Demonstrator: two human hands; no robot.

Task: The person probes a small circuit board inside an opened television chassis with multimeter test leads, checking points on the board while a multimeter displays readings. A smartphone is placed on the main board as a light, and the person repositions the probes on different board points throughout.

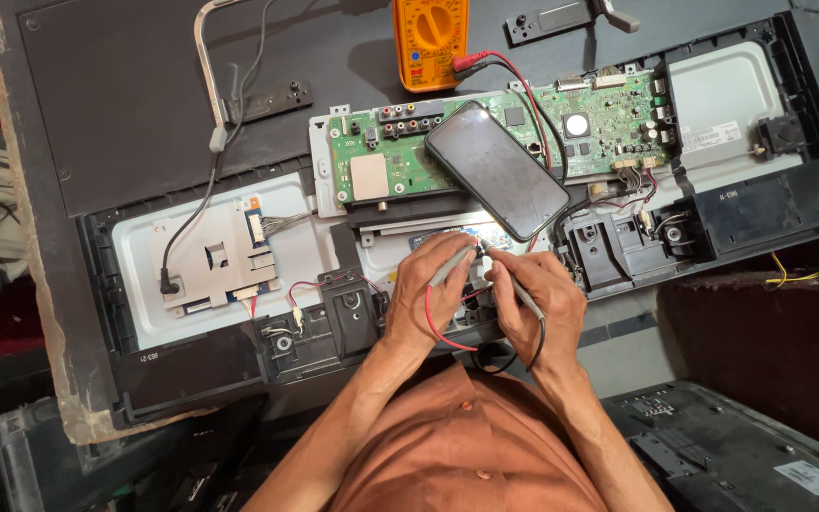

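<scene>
Thin grey probes [457,265] in both hands.

Ahead of me a dark smartphone [498,171] lies slanted across the green circuit board [485,133]; beyond it sits an orange multimeter [430,40]. Off to my left, a small silver board [212,261] with a black cable [187,223] plugged in; a dark panel [732,455] lower right

The orange multimeter [430,38] is getting cut off by the top edge. The hands are hiding the probe tips and the part under them.
</scene>
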